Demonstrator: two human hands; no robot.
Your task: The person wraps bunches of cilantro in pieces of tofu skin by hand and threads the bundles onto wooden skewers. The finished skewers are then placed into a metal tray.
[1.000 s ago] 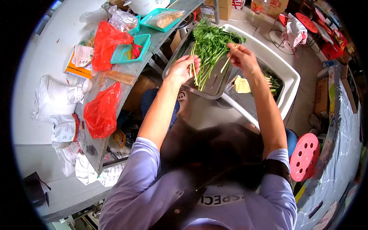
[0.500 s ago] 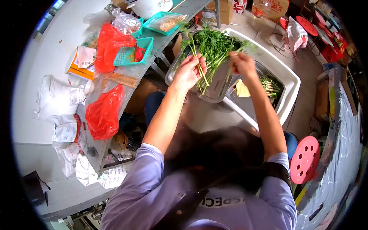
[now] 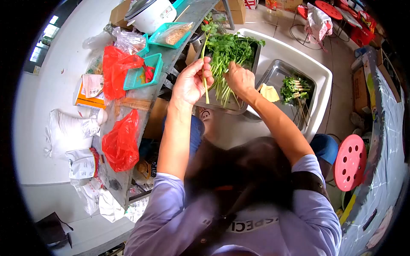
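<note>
My left hand is closed around a few long green stems with leafy tops, which look like cilantro or Chinese celery. They stand nearly upright in its fingers. My right hand is at the lower right of a heap of the same leafy greens, its fingers bent and pinched over the stalks. Whether it grips any stalk is hidden. The heap lies in a metal tray. To the right, a second metal tray holds skewered bundles of greens. A pale yellow piece lies beside my right wrist.
A large white tub surrounds the second tray. On the grey table at left are teal baskets, red plastic bags, wooden skewers and a rice cooker. A pink stool stands at right.
My right hand has moved left and down onto the heap, and the blurred sprig it carried is no longer visible. My left hand has shifted left with its stems. The view has shifted slightly.
</note>
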